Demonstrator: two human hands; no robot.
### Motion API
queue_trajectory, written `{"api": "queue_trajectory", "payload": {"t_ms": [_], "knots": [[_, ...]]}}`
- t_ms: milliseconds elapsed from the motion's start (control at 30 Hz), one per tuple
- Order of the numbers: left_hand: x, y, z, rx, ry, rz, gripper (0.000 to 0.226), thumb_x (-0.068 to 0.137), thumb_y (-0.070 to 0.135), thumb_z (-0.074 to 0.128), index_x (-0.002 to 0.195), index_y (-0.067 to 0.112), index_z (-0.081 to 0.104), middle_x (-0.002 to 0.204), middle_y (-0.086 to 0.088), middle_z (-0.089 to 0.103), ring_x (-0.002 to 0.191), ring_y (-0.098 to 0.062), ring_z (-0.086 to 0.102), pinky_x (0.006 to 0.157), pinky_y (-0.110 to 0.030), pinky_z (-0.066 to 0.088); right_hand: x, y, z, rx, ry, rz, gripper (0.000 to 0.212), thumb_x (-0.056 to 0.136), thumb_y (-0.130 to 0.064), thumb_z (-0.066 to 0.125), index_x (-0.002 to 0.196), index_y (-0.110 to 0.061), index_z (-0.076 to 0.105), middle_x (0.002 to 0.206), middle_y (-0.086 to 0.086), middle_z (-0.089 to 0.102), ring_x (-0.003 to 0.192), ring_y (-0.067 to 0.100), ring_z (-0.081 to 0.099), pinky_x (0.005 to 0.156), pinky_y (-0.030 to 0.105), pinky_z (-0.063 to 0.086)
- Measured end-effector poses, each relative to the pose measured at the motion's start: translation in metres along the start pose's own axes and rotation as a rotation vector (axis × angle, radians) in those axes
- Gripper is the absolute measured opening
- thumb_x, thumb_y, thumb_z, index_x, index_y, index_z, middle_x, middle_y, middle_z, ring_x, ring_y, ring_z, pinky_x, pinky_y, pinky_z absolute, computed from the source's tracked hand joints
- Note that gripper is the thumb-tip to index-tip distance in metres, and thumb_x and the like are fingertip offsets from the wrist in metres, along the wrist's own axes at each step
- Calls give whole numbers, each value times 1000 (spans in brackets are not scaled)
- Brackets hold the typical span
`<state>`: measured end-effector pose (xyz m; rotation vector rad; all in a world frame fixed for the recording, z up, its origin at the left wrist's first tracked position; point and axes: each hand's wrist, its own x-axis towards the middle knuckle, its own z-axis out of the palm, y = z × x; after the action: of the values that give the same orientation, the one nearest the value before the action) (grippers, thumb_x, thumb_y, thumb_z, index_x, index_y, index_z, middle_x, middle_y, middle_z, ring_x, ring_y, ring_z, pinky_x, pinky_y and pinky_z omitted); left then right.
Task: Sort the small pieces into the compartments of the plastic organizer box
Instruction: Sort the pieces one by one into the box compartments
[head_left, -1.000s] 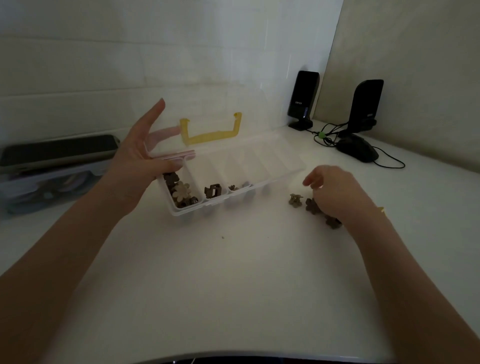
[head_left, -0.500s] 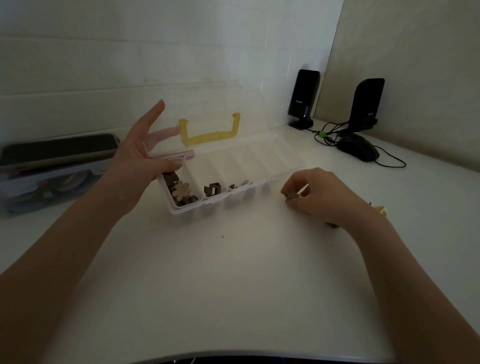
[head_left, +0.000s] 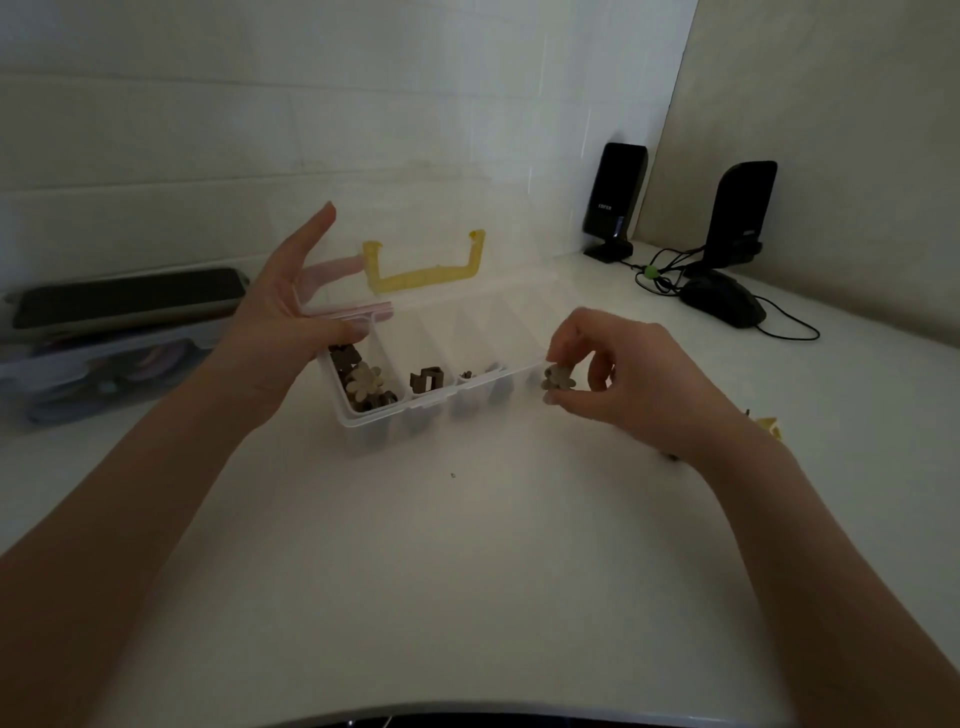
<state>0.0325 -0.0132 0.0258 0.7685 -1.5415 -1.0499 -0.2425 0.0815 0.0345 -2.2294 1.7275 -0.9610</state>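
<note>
Spreading across the whole near view, the white desk (head_left: 467, 597) gives a plain, pale ground against which small dark pieces are easy to pick out. On it, at the middle and angled away to the right, stands the clear organizer box (head_left: 415, 410), its lid (head_left: 447, 280) with the yellow handle tipped up and back. The left hand (head_left: 280, 332) rests at the box's left end, fingers splayed and thumb on the rim, holding nothing but apparently steadying box and lid so the compartments stay open to reach. The right hand (head_left: 623, 379) hovers just beside the box's near right corner, its grip pinched shut on a pale flower-shaped piece (head_left: 558, 378) between thumb and fingertips (held out clear of the palm, likely for a clean drop). Similar flower pieces (head_left: 363, 382) already lie in the leftmost compartment, so that is probably its place.
</note>
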Motion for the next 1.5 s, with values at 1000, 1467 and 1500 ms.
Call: {"api": "queue_trajectory", "payload": {"t_ms": [1000, 1467, 1500], "knots": [[2, -5, 12, -198, 6, -121, 86, 78, -24, 43, 136, 40, 48, 128, -3, 60, 116, -50, 54, 71, -23, 58, -28, 2, -10, -284, 302, 244, 9, 88, -29, 54, 85, -34, 60, 68, -24, 52, 77, 10, 55, 89, 36, 33], [1, -2, 11, -236, 0, -129, 85, 73, -18, 28, 131, 38, 53, 134, -8, 56, 94, -35, 71, 69, -21, 57, -34, -1, -4, -79, 315, 157, 16, 82, -25, 66, 92, -37, 61, 82, -27, 64, 80, 0, 59, 83, 29, 48], [1, -1, 11, -232, 1, -130, 85, 72, -18, 28, 131, 38, 53, 134, -9, 56, 94, -35, 71, 69, -21, 57, -33, -6, -3, -2, 346, 123, 18, 82, -23, 67, 92, -36, 61, 85, -24, 66, 80, 0, 60, 78, 18, 47]]}}
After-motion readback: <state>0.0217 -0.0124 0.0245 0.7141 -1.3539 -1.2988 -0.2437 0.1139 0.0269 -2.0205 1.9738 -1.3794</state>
